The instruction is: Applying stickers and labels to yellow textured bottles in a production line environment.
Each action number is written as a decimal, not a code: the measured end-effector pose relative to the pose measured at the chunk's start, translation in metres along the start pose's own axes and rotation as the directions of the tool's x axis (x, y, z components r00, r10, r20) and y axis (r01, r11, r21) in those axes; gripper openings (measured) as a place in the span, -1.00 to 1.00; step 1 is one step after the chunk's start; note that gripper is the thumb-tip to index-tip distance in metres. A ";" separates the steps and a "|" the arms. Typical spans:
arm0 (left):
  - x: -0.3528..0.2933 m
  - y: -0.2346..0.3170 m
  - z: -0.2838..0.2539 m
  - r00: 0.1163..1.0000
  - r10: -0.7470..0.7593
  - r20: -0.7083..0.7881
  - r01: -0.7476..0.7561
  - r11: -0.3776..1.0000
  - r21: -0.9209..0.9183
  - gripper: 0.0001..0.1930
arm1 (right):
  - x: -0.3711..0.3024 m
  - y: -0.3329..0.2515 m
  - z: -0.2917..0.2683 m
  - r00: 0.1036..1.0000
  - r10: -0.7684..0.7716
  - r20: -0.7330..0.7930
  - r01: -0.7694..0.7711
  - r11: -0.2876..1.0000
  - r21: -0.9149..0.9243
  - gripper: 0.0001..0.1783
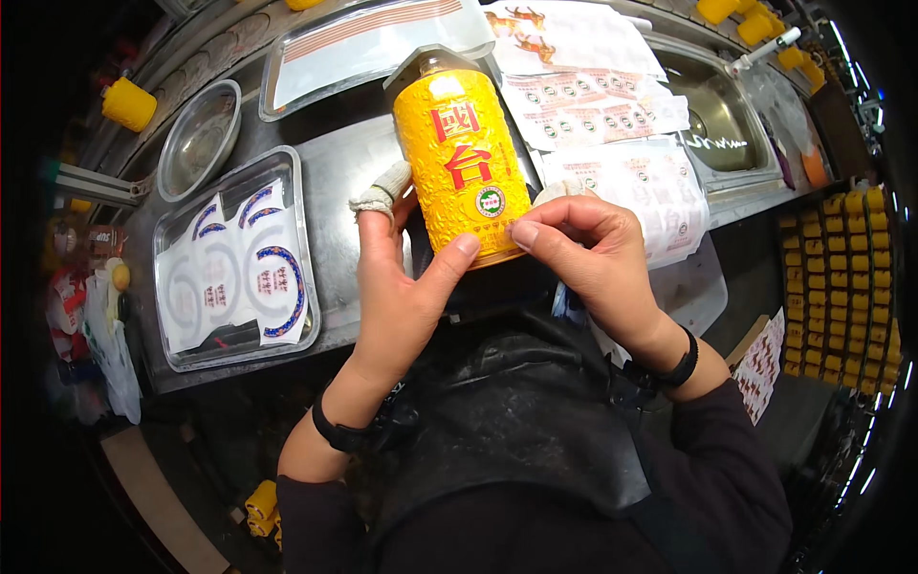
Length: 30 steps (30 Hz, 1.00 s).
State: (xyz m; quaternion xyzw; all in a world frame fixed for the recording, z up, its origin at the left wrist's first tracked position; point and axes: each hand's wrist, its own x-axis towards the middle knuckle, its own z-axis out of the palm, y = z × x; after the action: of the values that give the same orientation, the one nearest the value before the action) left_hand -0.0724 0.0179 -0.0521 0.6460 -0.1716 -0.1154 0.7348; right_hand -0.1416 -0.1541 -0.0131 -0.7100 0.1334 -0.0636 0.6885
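Observation:
A yellow textured bottle with large red characters and a small round green-and-white emblem is held up in front of me, its neck away from me. My left hand is closed on its left side, thumb on the lower front edge and the other fingers partly hidden behind. A whitish finger cover sits on one left finger. At the bottle's lower right corner my right hand is closed, thumb and forefinger together against the bottle. Another pale cover shows on a right finger. Anything thin between the right fingertips is too small to make out.
On the metal bench, a clear tray of decal sheets lies left, beside a round bowl. Another tray lies behind. Printed decal sheets spread to the right, before a sink. Yellow bottles fill a rack far right.

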 end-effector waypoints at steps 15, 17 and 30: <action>-0.004 -0.005 -0.004 1.000 -0.013 0.017 0.014 0.994 -0.105 -0.33 | 0.021 0.012 -0.003 0.999 0.029 -0.040 -0.030 0.999 -0.029 -0.57; -0.004 -0.007 -0.001 1.000 -0.002 0.010 0.002 0.997 -0.077 -0.33 | 0.024 0.015 0.002 0.996 -0.076 -0.052 0.068 0.989 -0.130 -0.43; -0.005 -0.012 -0.003 0.999 0.032 0.008 -0.032 0.999 -0.019 -0.32 | 0.029 0.011 0.006 0.998 -0.050 -0.028 0.043 0.977 -0.207 -0.46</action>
State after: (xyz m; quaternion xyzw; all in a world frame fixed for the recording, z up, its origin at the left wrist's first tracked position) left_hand -0.0750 0.0210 -0.0646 0.6356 -0.1840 -0.1082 0.7419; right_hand -0.1130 -0.1563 -0.0269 -0.7794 0.1341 -0.0770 0.6072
